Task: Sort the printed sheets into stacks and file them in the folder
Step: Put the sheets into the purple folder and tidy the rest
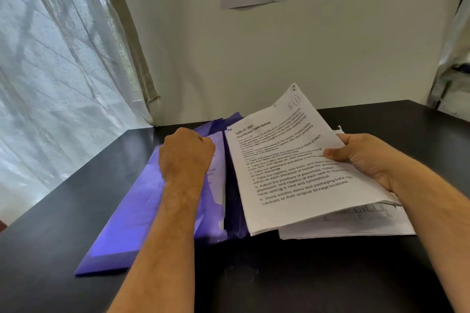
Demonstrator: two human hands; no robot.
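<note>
Beside the purple folder (pixel 142 213), printed sheets (pixel 292 173) are being pinched by the right hand (pixel 363 157) — the left hand (pixel 187 152) is being fisted over the folder, its hold unclear.

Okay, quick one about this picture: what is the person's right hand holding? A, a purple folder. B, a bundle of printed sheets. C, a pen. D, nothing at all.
B: the right hand grips a bundle of printed sheets, thumb pressed on the top page, while the purple folder lies on the black table under the left hand.
</note>
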